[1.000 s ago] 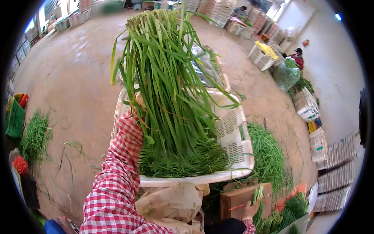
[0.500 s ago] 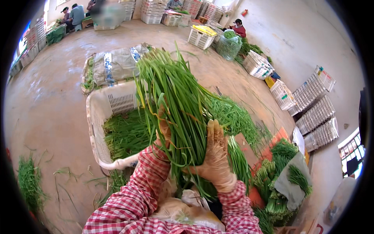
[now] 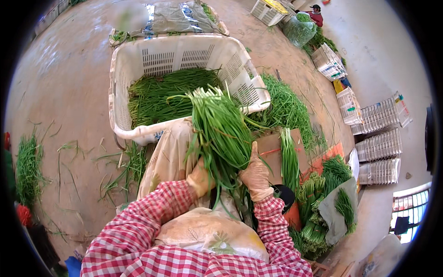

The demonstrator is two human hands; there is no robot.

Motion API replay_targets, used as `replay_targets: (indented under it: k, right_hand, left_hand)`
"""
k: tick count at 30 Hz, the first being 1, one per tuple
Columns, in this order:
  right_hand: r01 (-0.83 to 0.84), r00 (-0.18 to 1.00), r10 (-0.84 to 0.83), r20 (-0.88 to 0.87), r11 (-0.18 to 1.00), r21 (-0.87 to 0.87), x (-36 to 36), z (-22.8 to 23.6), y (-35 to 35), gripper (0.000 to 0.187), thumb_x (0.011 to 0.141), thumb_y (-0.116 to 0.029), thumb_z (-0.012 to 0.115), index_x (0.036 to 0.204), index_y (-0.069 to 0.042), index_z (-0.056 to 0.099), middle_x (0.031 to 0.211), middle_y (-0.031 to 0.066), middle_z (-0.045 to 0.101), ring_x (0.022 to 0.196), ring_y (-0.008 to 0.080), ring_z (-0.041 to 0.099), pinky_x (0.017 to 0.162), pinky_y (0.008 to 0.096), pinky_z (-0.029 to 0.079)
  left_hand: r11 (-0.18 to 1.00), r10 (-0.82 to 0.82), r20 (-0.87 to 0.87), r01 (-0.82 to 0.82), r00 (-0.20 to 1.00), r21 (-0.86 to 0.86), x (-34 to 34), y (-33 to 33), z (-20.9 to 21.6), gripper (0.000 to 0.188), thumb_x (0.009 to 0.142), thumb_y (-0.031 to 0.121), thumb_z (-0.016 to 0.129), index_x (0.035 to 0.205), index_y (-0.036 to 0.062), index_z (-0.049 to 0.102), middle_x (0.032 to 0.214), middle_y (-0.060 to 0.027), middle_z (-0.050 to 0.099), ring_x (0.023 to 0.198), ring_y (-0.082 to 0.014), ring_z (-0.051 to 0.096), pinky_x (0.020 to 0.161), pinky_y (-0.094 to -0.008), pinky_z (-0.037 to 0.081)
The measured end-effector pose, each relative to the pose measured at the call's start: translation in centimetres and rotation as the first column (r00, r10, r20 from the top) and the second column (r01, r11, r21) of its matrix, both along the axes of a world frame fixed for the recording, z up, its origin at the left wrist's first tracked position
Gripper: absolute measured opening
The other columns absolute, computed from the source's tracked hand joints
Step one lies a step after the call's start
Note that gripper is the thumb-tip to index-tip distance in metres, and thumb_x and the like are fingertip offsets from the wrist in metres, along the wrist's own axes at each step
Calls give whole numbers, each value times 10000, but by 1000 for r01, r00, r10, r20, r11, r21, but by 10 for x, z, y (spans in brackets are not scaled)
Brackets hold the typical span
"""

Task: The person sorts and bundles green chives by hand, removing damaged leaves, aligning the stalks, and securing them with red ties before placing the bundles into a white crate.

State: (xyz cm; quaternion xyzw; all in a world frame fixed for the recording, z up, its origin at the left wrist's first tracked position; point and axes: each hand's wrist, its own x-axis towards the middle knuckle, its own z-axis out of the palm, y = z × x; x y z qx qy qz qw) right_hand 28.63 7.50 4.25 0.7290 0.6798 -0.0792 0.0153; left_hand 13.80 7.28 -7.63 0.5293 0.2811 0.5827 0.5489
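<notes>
A thick bunch of garlic chives stands over my lap with its pale cut ends pointing away, towards the crate. My gloved left hand is wrapped round its near left side. On the right, my gloved right hand presses against the bunch, thumb pointing up. Between them the green leaves droop towards me and hide some of my fingers. Just beyond is a white plastic crate with more chives lying inside it. A small bunch of chives lies on a brown board right of my right hand.
Loose chives are heaped right of the crate. Tied bunches and a grey cloth lie at the near right. A covered crate stands behind. Stacked crates line the right wall, and a person sits far back.
The bunch has come down and nearer to me, its pale ends now lower. Both hands moved down with it. The view has tilted downward, showing more of the crate and my lap.
</notes>
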Motion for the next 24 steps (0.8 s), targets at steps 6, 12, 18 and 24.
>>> replay_targets:
  k: [6, 12, 18, 24]
  right_hand:
    - [15, 1000, -15, 0, 1000, 9, -12, 0, -2, 1063, 673, -239, 746, 1456, -4, 67, 815, 192, 633, 676, 343, 634, 620, 395, 514]
    - [-90, 995, 90, -37, 996, 2, -60, 17, -46, 1157, 690, -308, 758, 1418, 57, -64, 839, 225, 611, 651, 349, 629, 574, 415, 515]
    - [-324, 892, 343, -295, 939, 113, -36, 9, -81, 1086, 732, -265, 732, 1417, 62, -45, 1045, 294, 536, 902, 411, 585, 752, 430, 494]
    - [-592, 730, 415, -543, 782, -197, 31, 26, -112, 750, 838, -350, 574, 1449, -105, 216, 1198, 248, 530, 1117, 406, 491, 927, 455, 405]
  left_hand:
    - [685, -29, 991, 724, 131, -76, -28, -31, -19, 417, 872, 286, 589, 1230, 78, 545, 1283, -134, 535, 1169, -281, 519, 1046, -461, 355]
    - [604, -37, 803, 653, 595, -456, -8, 10, 37, 645, 846, 472, 602, 1318, 60, 450, 1270, -140, 546, 1094, -269, 570, 927, -394, 481]
    - [617, -78, 905, 733, 419, -286, -7, 5, 57, 648, 829, 516, 587, 1300, 84, 481, 1227, -194, 560, 1025, -346, 604, 874, -468, 514]
    - [628, -245, 666, 639, 704, -444, -56, 18, 123, 583, 781, 285, 679, 1244, -18, 495, 1056, -211, 638, 853, -302, 665, 769, -420, 564]
